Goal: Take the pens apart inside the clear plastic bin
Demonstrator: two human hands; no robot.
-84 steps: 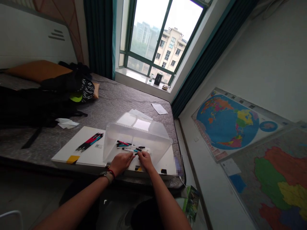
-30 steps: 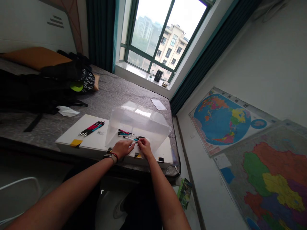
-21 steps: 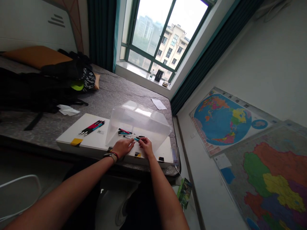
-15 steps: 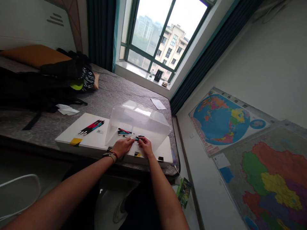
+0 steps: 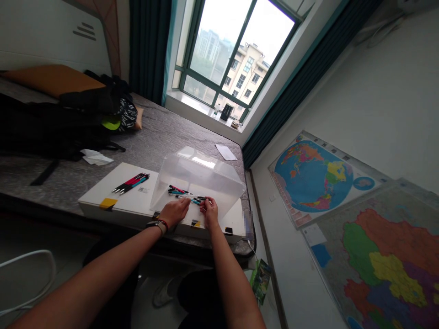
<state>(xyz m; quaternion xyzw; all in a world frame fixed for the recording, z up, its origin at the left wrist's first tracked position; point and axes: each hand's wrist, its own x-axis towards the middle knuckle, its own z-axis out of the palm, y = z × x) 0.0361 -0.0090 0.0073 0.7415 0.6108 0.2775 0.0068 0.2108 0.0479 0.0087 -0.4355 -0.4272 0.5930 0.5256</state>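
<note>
A clear plastic bin (image 5: 202,176) lies on its side on a white box, its opening toward me. Several pens (image 5: 178,188), red, black and teal, lie at its mouth. My left hand (image 5: 174,212), with a band and a red cord at the wrist, is closed in a pinch at the left end of the pens between my hands. A teal-and-black pen (image 5: 197,200) reaches across to my right hand (image 5: 210,213), whose fingers are closed on its dark right end. Fingers hide part of these pens.
On the left of the white box (image 5: 103,185) lies a row of several pens (image 5: 131,183). Crumpled tissue (image 5: 96,156), dark bags (image 5: 51,123) and a paper sheet (image 5: 226,152) rest on the mattress (image 5: 171,128). The wall with maps (image 5: 313,171) stands at the right.
My hands have moved apart a little, the right one slightly to the right. More of the teal-and-black pen shows between them. The row of pens on the left has not moved.
</note>
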